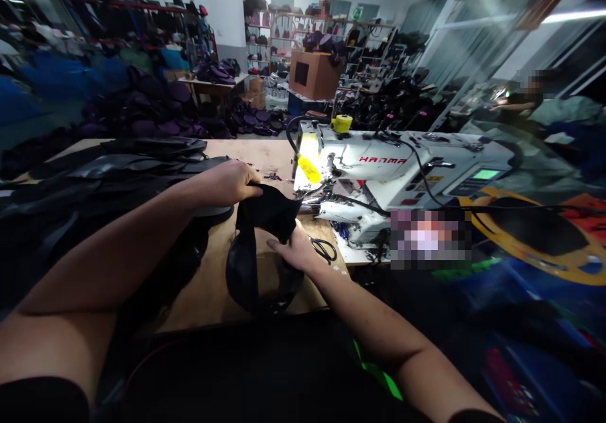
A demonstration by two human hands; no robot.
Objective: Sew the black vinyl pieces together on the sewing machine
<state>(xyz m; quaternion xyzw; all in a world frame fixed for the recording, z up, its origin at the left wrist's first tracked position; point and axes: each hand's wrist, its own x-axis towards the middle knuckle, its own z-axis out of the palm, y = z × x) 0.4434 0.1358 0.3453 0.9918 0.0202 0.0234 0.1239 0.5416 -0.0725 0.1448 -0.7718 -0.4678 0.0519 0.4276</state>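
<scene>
My left hand [230,183] pinches the upper edge of a black fabric piece [267,214], and my right hand [294,249] grips the same piece lower down, near its right side. Below my hands, a rounded black part of the piece [250,278] hangs onto the wooden worktable [284,158]. Black thread snips [324,250] lie on the table just right of my right hand. A white HANMA sewing machine [379,164] stands beyond my hands, and neither hand touches it. A stack of black cut pieces [118,173] sits left of my left hand.
A yellow tape roll [341,123] sits behind the sewing machine. A cardboard box [310,74] stands farther back, among shelves of bags and heaps of purple pieces. A co-worker [525,98] sits at the right. A pixelated patch [428,240] covers part of the view.
</scene>
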